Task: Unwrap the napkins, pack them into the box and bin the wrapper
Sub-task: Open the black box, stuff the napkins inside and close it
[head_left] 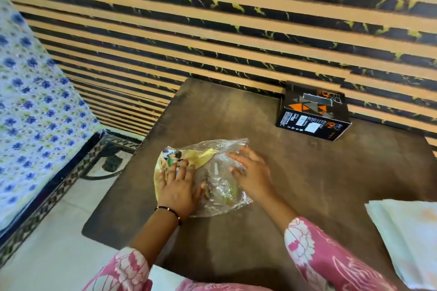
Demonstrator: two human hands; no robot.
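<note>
Currently: wrapper (212, 172) flattened on surface (307, 184), both hands on it.
Left hand (177, 186) and right hand (250, 172) laid flat, fingers (236, 157) spread, nothing gripped. Wrapper judged thin, light, crinkly, slippery; best pinched at a loose edge. Napkins (406, 238) stacked at right edge, soft, to be lifted w/ both hands. Box (312, 113) at back by wall.

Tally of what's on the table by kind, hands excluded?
Wrapper: 1
Box: 1
Napkin stack: 1
Total: 3
Both hands, left and right, rest flat on the wrapper.
</note>
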